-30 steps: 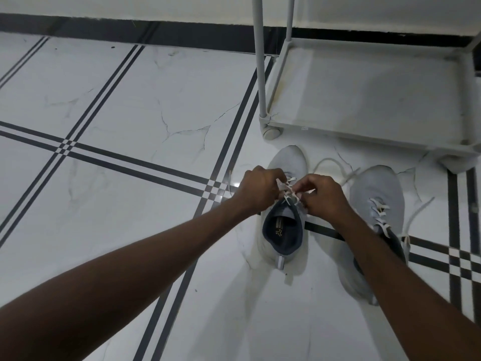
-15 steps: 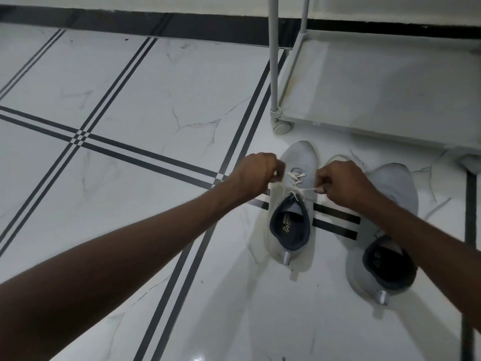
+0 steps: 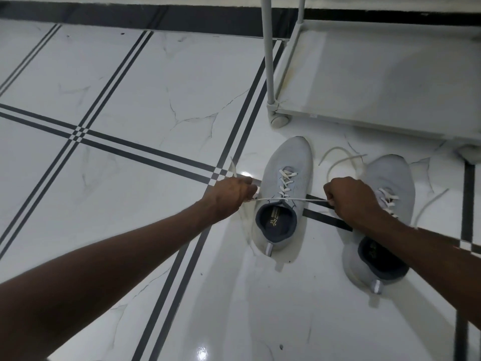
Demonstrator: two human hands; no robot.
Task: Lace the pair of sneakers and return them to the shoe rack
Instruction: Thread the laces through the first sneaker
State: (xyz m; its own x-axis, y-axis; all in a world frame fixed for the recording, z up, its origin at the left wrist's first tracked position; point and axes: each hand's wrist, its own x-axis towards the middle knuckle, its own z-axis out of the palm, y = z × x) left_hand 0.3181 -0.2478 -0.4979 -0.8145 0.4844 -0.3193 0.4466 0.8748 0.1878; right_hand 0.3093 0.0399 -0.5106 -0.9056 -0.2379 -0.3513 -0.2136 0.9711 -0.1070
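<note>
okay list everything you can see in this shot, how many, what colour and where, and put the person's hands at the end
sneaker being laced: 1, pale grey with dark collar, on the floor in front of the rack, toe toward it
second sneaker: 1, same colours, to the right of the first, partly under the right forearm
white lace: 1, pulled taut sideways across the first sneaker's top eyelets
loose lace ends: white, trailing on the floor around the second sneaker
shoe rack: 1, light grey, upper right, bottom shelf bare
floor: white marble tiles with dark stripes
left hand: 1, closed on the lace's left end
right hand: 1, closed on the lace's right end
</note>
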